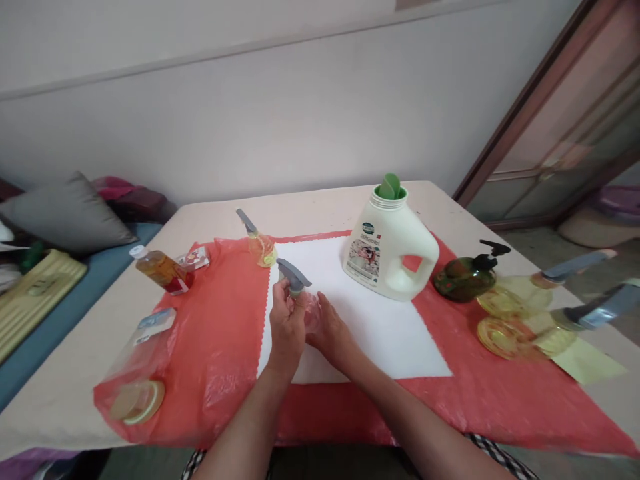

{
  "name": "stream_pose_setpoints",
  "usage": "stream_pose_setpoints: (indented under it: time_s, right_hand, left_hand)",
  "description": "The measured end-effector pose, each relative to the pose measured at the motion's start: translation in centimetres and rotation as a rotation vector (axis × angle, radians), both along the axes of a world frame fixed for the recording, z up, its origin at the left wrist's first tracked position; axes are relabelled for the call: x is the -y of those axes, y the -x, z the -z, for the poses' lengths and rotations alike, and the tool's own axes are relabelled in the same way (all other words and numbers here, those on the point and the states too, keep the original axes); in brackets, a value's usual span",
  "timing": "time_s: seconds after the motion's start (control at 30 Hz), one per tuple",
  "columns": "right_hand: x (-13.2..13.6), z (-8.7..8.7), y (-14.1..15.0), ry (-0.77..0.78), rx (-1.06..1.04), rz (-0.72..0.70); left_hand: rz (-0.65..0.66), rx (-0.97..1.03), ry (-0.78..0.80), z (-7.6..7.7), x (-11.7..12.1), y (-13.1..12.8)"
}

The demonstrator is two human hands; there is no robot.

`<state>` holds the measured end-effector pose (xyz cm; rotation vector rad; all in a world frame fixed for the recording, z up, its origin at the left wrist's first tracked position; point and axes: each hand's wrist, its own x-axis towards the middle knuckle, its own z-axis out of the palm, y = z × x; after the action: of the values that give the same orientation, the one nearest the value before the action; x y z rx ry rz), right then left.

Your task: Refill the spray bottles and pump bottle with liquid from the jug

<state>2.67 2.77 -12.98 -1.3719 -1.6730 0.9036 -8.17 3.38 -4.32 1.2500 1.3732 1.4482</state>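
Over the white sheet (390, 340) I hold a small spray bottle (312, 315) with a clear, pinkish-looking body and a grey trigger head. My left hand (287, 320) is closed around its neck, just under the trigger head. Against the right side of the body, my right hand (334, 337) curls with its fingers partly behind the bottle. Much of the body is hidden by both hands. Just beyond them stands a yellowish clear spray bottle (263, 251). To the right is a cream detergent jug (393, 250) with a green cup in its mouth.
Red plastic sheeting (225, 333) covers much of the table. At left are a brown bottle (163, 270), a small packet (196, 258) and a lidded jar (145, 402). A dark green pump bottle (463, 280) and two yellowish spray bottles (520, 333) are at right.
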Motion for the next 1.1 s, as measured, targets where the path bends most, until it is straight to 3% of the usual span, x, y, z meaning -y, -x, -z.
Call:
stream_pose_setpoints:
  time_s: [0.17, 0.33, 0.5, 0.63, 0.77, 0.87, 1.0, 1.1]
  right_hand:
    - [-0.7, 0.6, 0.8, -0.036, -0.011, 0.041]
    - [-0.1, -2.5, 0.1, -0.104, -0.053, 0.079]
    - [0.8, -5.6, -0.9, -0.366, -0.137, 0.106]
    - [1.5, -6.4, -1.7, -0.48, -0.144, 0.139]
    - [2.0, -7.2, -2.8, -0.496, -0.132, 0.183]
    - [2.2, -7.5, -3.1, -0.314, -0.27, 0.183]
    - [2.1, -7.1, -2.6, 0.124, -0.66, 0.119]
    - [1.8, -6.8, -2.1, 0.366, -0.922, 0.08]
  left_hand:
    - [0.039, 0.032, -0.047, 0.4, 0.0, -0.3]
    - [0.053, 0.287, -0.037, -1.4, -0.5, 0.9]
    - [0.134, 0.578, -0.082, -3.6, -0.9, 2.8]
    - [0.185, 0.687, -0.015, -3.7, -0.9, 3.1]
    - [0.226, 0.7, 0.038, -3.3, -0.7, 2.6]
    - [0.225, 0.707, 0.052, -3.1, -0.7, 2.4]
    - [0.213, 0.718, 0.065, -3.0, -0.8, 2.3]
    - [0.235, 0.711, 0.061, -2.9, -0.9, 2.2]
